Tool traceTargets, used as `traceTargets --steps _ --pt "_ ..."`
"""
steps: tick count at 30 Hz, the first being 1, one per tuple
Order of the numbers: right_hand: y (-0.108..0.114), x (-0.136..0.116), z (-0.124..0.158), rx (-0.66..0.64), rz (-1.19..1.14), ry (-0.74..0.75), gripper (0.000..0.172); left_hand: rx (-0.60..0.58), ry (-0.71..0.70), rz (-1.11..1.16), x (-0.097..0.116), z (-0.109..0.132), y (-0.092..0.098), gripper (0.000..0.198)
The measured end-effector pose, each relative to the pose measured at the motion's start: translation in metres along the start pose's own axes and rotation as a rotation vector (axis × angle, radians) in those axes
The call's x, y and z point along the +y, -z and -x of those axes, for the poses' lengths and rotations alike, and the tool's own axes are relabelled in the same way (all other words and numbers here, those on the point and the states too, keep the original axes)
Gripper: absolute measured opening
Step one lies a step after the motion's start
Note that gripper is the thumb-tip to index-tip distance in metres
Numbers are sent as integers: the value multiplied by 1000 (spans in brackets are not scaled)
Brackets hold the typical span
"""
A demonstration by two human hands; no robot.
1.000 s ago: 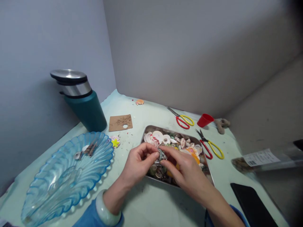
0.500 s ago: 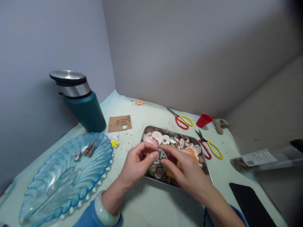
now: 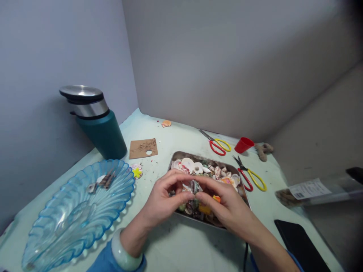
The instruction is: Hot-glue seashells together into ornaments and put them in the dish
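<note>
My left hand (image 3: 167,194) and my right hand (image 3: 219,196) meet over a metal tin (image 3: 248,200). Between their thumbs and fingers they pinch a small mottled grey-green seashell (image 3: 195,186), whose sides my fingertips partly cover. Seashells (image 3: 217,172) of many kinds fill the tin: white discs, speckled spirals, dark greenish ones. Orange and yellow pieces (image 3: 204,208) lie among them, partly behind my right hand. A pale bangle circles my left wrist.
Left stand a blue scalloped dish (image 3: 104,219) holding a few small pieces and a teal bottle (image 3: 104,132). Behind lies a brown card (image 3: 138,148). Two scissors (image 3: 217,145), a red cup (image 3: 244,144), a labelled clear bag (image 3: 314,190) and a black flat object (image 3: 303,241) are rightward.
The seashell has been turned between my fingers and now looks more upright. My fingers have shifted their hold around it, and my right hand has moved slightly to the right.
</note>
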State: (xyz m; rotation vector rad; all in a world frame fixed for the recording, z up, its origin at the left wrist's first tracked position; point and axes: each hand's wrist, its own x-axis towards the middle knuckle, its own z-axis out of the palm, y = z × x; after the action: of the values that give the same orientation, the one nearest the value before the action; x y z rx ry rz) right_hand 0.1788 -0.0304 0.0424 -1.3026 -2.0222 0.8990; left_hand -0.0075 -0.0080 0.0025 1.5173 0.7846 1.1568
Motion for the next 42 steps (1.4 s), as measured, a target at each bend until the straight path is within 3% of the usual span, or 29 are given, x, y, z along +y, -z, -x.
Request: traceTargets --steps 18,30,42 --pt "-2 3 -1 57 -46 -10 36 90 -6 77 1 2 -6 21" --pt "-6 0 -1 94 -28 0 26 138 53 98 0 2 -9 20" --pt "-10 3 -2 137 85 98 24 130 82 176 -1 1 -11 21"
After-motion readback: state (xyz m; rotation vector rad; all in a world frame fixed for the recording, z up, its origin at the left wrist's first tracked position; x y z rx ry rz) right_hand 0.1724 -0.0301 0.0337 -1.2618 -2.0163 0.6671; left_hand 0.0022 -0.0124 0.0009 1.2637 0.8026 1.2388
